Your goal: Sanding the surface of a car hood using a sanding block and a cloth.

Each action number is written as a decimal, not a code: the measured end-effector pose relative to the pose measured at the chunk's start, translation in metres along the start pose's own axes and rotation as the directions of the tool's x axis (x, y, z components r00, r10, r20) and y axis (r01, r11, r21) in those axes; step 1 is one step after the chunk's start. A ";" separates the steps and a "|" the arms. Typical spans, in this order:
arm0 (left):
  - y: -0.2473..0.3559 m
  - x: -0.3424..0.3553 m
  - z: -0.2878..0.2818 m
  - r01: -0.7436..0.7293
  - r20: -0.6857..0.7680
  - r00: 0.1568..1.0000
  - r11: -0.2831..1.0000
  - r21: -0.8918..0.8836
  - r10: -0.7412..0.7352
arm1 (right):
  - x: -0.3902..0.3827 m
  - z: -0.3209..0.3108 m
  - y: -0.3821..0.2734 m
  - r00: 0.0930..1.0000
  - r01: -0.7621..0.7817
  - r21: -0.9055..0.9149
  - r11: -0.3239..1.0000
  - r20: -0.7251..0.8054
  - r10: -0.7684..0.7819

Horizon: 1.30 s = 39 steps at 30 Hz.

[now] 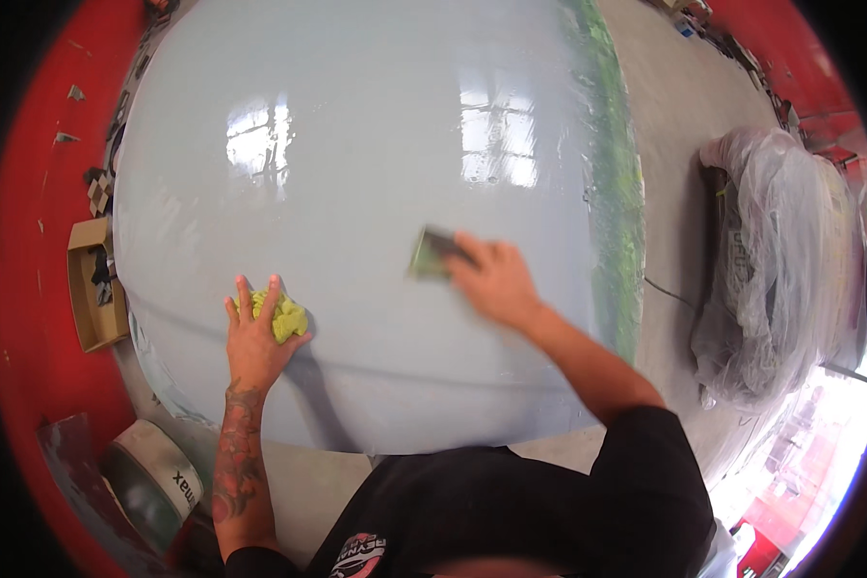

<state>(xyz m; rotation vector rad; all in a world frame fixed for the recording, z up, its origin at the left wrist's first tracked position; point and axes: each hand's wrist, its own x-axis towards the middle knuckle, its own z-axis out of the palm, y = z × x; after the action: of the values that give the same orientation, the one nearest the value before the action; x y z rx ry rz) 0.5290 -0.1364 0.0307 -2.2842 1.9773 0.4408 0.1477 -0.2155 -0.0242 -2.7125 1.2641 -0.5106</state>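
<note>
The block [432, 252], dark on top and greenish along its left side, is out over the middle of the pale panel [356, 193], a little right of centre. The right hand [496, 277] grasps it from the right end, fingers over the top, which leaves most of the block free and probably lets the arm steer it at full reach. Block and fingertips are blurred, so I can't fairly tell whether its underside lies flat on the panel or is slightly lifted.

Nearer the body and to the left, the left hand [257, 337] holds a bunched yellow-green cloth [285, 318] against the panel, loosely, fingers splayed over it and thumb along its lower side. Held so, the cloth is ready for wiping, and the spread hand likely steadies the lean of the torso as well (the dark shirt [511, 506] comes right up to the panel's near edge).

The panel is glossy, with two window reflections on it; a strip of green tape [618, 193] follows its right edge, presumably to guard what borders the surface. Beyond, on the right, a bulky thing stands wrapped in clear plastic [771, 270], perhaps against dust. On the left, a cardboard box [91, 233] and a tub [159, 462] sit beside the panel, well apart from the block.
</note>
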 end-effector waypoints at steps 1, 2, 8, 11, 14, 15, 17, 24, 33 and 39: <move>-0.004 0.000 0.003 -0.068 -0.045 0.997 0.998 -0.012 0.067 | 0.037 0.005 0.038 0.994 -0.042 -0.043 0.998 -0.098 0.038; -0.006 -0.001 0.008 -0.134 -0.092 0.987 0.991 -0.024 0.131 | 0.079 -0.002 0.072 0.986 -0.126 -0.102 0.987 -0.125 0.113; 0.015 0.009 -0.012 0.003 0.013 1.000 1.000 -0.018 -0.003 | 0.184 -0.001 0.138 0.860 -0.495 -0.249 0.832 -0.274 0.430; 0.007 0.004 -0.005 -0.004 -0.015 1.000 1.000 0.015 0.004 | 0.138 0.026 0.005 0.942 -0.329 -0.159 0.931 -0.120 0.313; 0.006 0.003 -0.002 -0.002 -0.005 1.000 1.000 0.013 0.002 | 0.049 0.033 -0.116 0.983 0.158 0.179 0.971 0.062 -0.171; 0.005 0.002 0.001 0.008 -0.016 1.000 1.000 0.008 -0.008 | 0.053 0.030 -0.114 0.981 0.173 0.174 0.969 0.058 -0.185; 0.000 0.000 0.004 -0.007 -0.012 1.000 1.000 0.002 0.007 | 0.065 0.020 -0.098 0.968 0.220 0.288 0.932 0.055 -0.245; 0.012 0.005 0.000 -0.014 -0.038 0.999 1.000 -0.016 0.013 | 0.236 0.000 0.136 0.880 -0.433 -0.253 0.865 -0.327 0.345; 0.002 -0.001 0.007 -0.005 -0.024 1.000 1.000 -0.014 0.005 | 0.163 0.049 -0.113 0.970 0.243 0.139 0.960 -0.021 -0.243; 0.009 0.004 0.003 -0.031 -0.044 0.999 0.999 -0.030 0.030 | 0.265 0.014 0.118 0.941 -0.330 -0.245 0.912 -0.162 0.297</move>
<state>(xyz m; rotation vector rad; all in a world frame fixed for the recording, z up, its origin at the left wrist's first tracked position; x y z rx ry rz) 0.5204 -0.1407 0.0281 -2.3037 2.0427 0.4300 0.2259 -0.4940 0.0030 -2.6304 1.8880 -0.5036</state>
